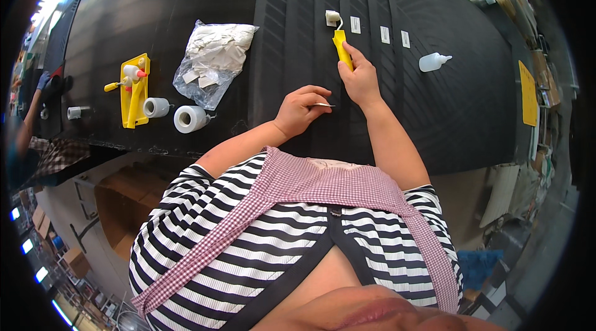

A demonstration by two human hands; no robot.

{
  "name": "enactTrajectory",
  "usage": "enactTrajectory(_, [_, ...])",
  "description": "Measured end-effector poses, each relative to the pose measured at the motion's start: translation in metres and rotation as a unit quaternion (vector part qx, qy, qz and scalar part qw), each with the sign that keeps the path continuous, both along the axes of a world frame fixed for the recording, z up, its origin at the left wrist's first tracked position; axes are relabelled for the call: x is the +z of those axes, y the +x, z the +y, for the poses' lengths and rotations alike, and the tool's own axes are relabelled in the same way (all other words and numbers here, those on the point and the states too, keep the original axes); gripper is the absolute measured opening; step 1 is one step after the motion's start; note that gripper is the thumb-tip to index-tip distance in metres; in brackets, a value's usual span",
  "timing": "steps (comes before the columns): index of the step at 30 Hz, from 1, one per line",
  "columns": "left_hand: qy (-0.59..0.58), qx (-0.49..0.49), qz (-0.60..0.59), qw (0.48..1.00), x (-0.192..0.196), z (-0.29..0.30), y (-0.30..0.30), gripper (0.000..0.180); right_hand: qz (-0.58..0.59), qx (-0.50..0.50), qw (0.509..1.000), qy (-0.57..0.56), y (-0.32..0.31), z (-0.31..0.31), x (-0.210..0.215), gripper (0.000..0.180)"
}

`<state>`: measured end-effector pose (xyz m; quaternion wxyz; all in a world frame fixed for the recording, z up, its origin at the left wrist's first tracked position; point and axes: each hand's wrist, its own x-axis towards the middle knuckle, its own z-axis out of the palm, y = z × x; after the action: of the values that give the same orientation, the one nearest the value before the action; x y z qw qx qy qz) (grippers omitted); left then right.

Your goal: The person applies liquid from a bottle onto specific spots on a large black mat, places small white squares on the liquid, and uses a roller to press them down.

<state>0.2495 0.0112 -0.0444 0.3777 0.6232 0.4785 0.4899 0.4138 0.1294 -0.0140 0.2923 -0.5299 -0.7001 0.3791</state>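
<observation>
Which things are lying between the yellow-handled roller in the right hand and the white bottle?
Between roller and bottle, the head view shows three small white labels, spaced in a slanting row on the black surface.

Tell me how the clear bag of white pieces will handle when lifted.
The clear plastic bag will probably sag, since its film looks thin and crumpled. The white pieces inside look loose, so they would likely shift. It seems unlikely to roll, lying spread out on the black surface.
</observation>
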Motion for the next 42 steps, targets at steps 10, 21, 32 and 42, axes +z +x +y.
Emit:
enactTrajectory(10, [0.014, -0.003, 0.004, 1.0, 0.0, 0.001, -0.001, 0.008, -0.037, -0.013, 0.999, -0.013, -0.001, -0.023, 0.015, 0.048])
enactTrajectory(21, [-0.007, -0.009, -0.008, 1.0, 0.0, 0.0, -0.001, 0.008, 0.059, -0.034, 0.998, -0.013, 0.001, -0.025, 0.033, 0.046])
enactTrajectory(32, [0.002, -0.008, -0.009, 1.0, 0.0, 0.0, 0.0, 0.007, -0.047, -0.022, 0.999, -0.009, -0.008, -0.013, 0.019, 0.047])
enactTrajectory(42, [-0.002, -0.012, -0.006, 1.0, 0.001, 0.0, -0.001, 0.007, -0.097, -0.004, 0.995, -0.004, -0.017, 0.02, 0.026, 0.049])
